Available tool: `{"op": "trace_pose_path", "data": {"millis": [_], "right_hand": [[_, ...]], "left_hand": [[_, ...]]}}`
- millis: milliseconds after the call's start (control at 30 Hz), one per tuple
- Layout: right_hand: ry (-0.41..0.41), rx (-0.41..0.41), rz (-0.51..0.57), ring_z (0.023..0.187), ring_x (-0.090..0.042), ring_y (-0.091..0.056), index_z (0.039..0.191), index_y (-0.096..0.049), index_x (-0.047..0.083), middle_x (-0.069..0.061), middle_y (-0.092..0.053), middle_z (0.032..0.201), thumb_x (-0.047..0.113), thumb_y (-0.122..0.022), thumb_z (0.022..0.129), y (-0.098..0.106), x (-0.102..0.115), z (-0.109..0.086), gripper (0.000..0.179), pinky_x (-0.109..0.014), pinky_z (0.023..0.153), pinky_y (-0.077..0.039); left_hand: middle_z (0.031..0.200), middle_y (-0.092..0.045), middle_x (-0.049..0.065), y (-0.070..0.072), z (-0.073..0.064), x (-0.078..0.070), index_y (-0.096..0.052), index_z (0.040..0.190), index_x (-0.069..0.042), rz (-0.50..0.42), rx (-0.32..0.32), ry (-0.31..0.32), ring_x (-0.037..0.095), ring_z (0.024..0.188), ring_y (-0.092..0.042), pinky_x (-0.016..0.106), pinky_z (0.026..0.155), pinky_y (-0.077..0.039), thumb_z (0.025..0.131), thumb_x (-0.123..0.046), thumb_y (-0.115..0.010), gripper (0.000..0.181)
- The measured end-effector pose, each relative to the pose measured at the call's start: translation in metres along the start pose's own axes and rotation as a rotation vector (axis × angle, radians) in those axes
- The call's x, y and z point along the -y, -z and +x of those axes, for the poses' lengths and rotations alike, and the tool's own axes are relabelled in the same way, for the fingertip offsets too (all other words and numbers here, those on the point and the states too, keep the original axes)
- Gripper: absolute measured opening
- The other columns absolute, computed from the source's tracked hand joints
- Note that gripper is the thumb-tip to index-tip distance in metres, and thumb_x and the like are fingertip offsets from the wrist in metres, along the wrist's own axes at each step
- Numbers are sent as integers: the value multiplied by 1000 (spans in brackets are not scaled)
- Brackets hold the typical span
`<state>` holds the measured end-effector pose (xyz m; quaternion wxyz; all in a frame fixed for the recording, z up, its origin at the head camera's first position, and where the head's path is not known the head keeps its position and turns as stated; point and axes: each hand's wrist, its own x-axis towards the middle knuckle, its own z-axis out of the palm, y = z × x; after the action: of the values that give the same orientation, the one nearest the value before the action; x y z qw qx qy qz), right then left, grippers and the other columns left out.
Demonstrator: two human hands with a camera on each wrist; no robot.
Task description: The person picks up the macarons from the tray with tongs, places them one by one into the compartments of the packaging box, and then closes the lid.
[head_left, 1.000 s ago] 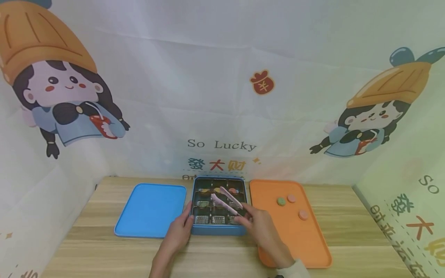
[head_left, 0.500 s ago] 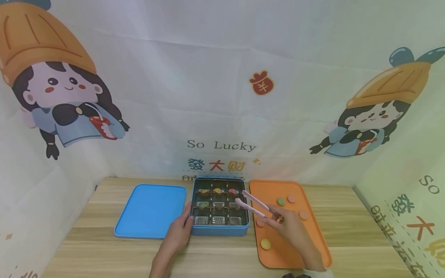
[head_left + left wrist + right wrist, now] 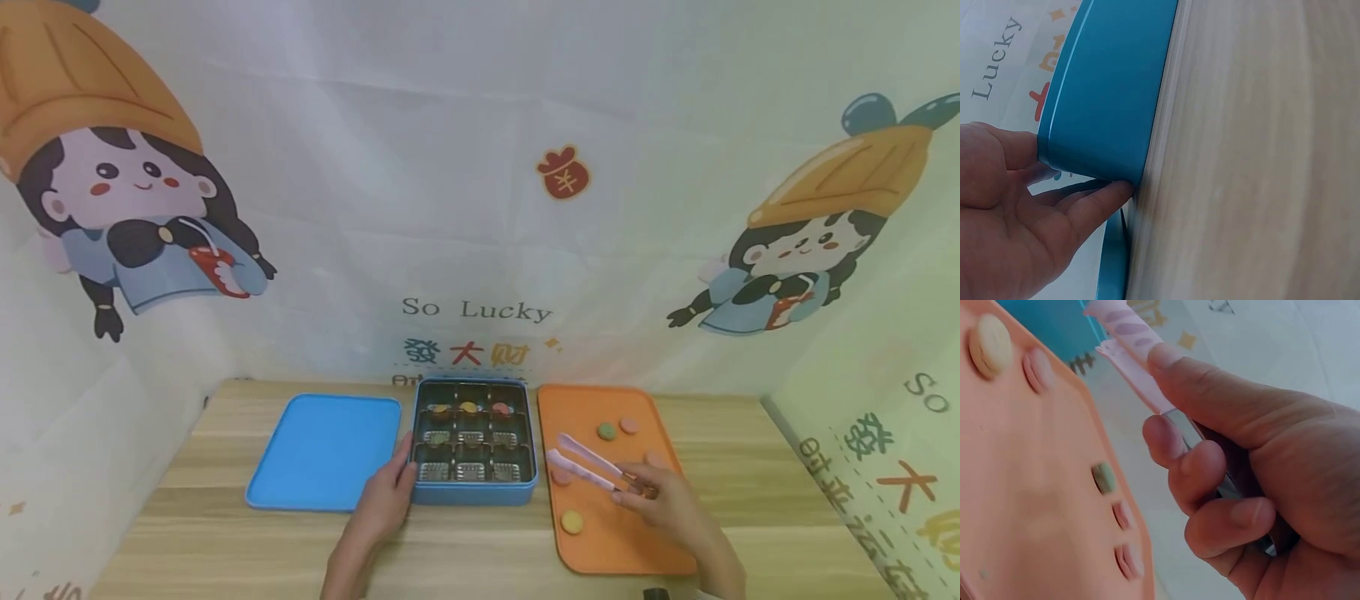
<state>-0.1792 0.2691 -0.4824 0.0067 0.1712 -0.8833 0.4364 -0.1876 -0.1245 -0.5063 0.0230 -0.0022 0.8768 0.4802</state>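
My left hand (image 3: 387, 492) rests against the left side of a blue tin (image 3: 472, 497), thumb at its rim and fingers extended along its wall in the left wrist view. Inside, a dark divided tray (image 3: 471, 450) has macarons across its far row and a green macaron (image 3: 437, 438) in the middle row at left. My right hand (image 3: 663, 504) grips tongs (image 3: 585, 472) with pale pink arms. Their tips are spread with nothing between them, over the left edge of the orange tray (image 3: 630, 542), close to a pink macaron (image 3: 561, 477).
A yellow macaron (image 3: 572, 522) lies near the orange tray's front left. Toward its back are a green macaron (image 3: 606, 431) and a pink one (image 3: 628, 426), with another pink one by my right hand. A blue lid (image 3: 326, 454) lies left of the tin; a printed cloth hangs behind.
My right hand has moved with the tongs from over the tin rightward to over the orange tray, uncovering the pink and yellow macarons there. My left hand has stayed at the tin.
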Motion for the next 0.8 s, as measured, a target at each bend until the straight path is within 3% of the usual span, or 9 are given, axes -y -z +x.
{"op": "trace_pose_path", "data": {"millis": [300, 533, 800], "right_hand": [[-94, 113, -14, 52, 2, -45, 120, -66, -8, 1, -61, 73, 15, -75, 88, 9, -12, -9, 41, -18, 46, -44], [-66, 118, -12, 58, 3, -48, 117, -65, -12, -3, -64, 79, 12, -75, 86, 5, -15, -9, 40, -18, 49, -47], [-112, 76, -50, 62, 1, -48, 119, -67, -6, -3, -65, 82, 17, -76, 86, 3, -20, -8, 41, -19, 51, -47]], "left_hand": [[153, -37, 25, 0, 1, 1, -27, 156, -5, 11, -5, 11, 47, 140, -35, 60, 113, -32, 106, -17, -39, 53], [152, -38, 26, 0, 0, 2, -27, 156, -5, 19, -6, 0, 47, 140, -36, 60, 113, -33, 107, -17, -38, 52], [153, -37, 26, 0, 0, 0, -26, 156, -5, 8, -5, 0, 47, 140, -35, 60, 113, -32, 106, -17, -38, 53]]}}
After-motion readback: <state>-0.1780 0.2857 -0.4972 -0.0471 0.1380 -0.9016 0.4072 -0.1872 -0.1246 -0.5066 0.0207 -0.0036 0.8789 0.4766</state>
